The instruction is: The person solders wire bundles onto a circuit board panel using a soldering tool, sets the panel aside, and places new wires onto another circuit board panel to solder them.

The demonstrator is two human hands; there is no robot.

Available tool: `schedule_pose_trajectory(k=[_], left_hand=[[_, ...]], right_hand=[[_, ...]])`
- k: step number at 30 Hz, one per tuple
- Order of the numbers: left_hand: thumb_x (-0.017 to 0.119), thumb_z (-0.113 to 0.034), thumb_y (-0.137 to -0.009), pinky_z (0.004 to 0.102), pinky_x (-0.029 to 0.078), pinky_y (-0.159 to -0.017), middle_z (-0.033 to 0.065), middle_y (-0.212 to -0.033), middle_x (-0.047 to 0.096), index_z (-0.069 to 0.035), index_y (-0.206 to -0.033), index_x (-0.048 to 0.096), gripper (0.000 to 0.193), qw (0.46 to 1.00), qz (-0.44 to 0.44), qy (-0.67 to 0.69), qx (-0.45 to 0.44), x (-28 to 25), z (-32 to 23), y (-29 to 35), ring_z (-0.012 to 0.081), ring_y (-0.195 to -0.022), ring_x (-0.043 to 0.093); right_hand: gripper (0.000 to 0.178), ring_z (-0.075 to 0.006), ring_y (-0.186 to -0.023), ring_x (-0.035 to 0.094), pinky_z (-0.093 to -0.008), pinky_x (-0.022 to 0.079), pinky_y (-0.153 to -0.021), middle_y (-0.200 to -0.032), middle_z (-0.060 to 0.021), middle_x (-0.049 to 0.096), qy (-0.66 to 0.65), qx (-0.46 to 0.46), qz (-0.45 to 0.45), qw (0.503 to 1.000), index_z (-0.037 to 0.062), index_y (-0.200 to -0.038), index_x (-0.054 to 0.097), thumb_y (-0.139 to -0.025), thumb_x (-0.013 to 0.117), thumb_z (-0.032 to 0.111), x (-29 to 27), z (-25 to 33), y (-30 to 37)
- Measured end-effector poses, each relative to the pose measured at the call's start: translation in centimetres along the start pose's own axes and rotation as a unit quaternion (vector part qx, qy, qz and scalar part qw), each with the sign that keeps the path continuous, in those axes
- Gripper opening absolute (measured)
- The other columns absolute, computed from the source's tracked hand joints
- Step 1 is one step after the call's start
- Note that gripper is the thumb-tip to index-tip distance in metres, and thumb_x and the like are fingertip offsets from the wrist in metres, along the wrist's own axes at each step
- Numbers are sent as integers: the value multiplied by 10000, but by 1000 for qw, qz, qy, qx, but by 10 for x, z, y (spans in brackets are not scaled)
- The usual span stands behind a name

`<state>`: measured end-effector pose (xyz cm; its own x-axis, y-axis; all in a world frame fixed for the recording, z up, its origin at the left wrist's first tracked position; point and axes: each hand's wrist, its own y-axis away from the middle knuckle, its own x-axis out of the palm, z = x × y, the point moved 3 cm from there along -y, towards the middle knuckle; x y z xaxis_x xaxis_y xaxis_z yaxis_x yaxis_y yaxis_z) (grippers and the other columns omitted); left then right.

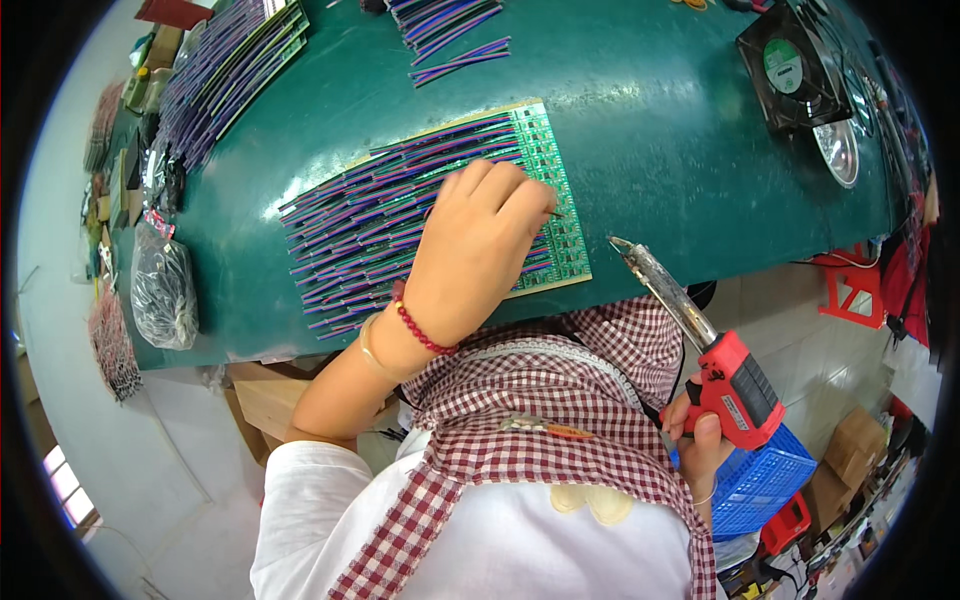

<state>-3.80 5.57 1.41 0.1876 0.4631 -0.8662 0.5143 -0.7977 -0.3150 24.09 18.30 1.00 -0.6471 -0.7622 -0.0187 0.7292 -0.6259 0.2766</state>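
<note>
A green panel of small circuit boards lies on the green table, with rows of thin multicoloured wires stretching left from it. My left hand is closed in a pinch over the panel's right part. A thin dark tip shows beyond its fingertips; the rest of what it grips is hidden. My right hand is wrapped round the red handle of a soldering gun. The gun's metal tip points up and left, just right of the panel and apart from it.
A large bundle of wired boards lies at the far left, and more wires at the far middle. A black fan stands far right. A bag of cables sits at the left edge. A blue basket is below right.
</note>
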Motion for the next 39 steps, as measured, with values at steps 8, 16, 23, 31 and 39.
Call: schedule_pose_trajectory(k=[8,16,23,31,39], left_hand=[[710,46,-708,327,488,-589,92,-841,574,-11,-893,655,202,991,-2,131,18,-6,-18,39,227,-715,596],[691,35,-664,319,480,-584,81,-813,568,-21,-895,676,238,995,-10,93,40,4,-18,51,222,-723,576],[695,33,-663,325,473,-582,81,-813,560,-19,-895,670,239,995,-14,86,45,6,-18,52,231,-712,565],[679,49,-656,323,470,-584,88,-814,554,-1,-892,660,242,995,-20,87,49,5,-21,51,231,-706,559],[674,53,-652,320,468,-579,90,-820,553,1,-890,655,244,995,-15,90,49,5,-21,51,226,-701,557]], right_hand=[[478,-112,-546,485,-249,406,-491,-670,-80,553,-34,-2,58,998,-55,-1134,521,-913,597,362,0,2,4],[353,-117,-584,481,-266,416,-535,-696,-65,547,-13,29,100,994,-44,-1094,536,-932,577,266,2,-7,7],[501,-119,-546,508,-245,407,-500,-688,-88,576,79,19,111,990,-35,-1118,526,-911,598,416,-1,-15,5],[274,-140,-552,538,-275,433,-523,-657,-58,580,38,27,64,997,-28,-777,616,-835,658,237,2,-7,4],[287,-136,-561,547,-273,446,-530,-657,-56,582,72,23,87,993,-27,-831,619,-833,659,257,-1,-10,2]])
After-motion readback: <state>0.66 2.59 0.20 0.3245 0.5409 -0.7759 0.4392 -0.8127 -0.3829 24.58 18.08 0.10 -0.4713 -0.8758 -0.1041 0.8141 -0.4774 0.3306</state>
